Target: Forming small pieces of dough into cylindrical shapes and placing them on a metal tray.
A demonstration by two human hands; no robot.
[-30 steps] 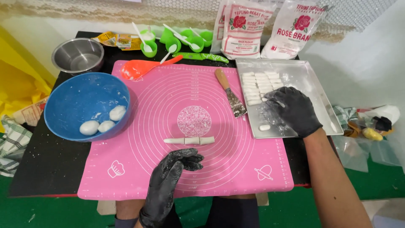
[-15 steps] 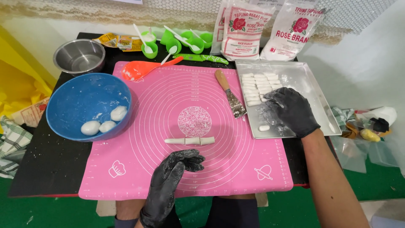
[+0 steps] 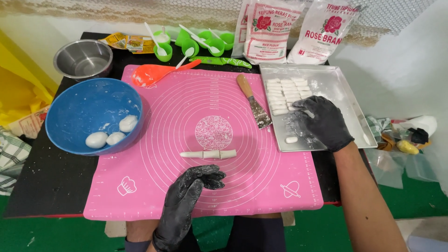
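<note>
Idle kitchenware on the black table (image 3: pixel 46 182).
Blue bowl (image 3: pixel 88 105) holding three dough balls (image 3: pixel 112 135), well left of the fingers of the left hand (image 3: pixel 186 200); steel bowl (image 3: pixel 84 59) beyond it. Orange spoon (image 3: pixel 151 74), green cups (image 3: pixel 196 42) with white spoons and a green knife (image 3: pixel 221 61), far beyond those fingers. Wooden-handled scraper (image 3: pixel 254 100), just left of the fingers of the right hand (image 3: pixel 324 122); two flour bags (image 3: pixel 270 32) beyond them.

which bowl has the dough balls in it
The blue bowl at the pink mat's left edge: three white dough balls lie in it. The steel bowl behind it looks empty.
</note>
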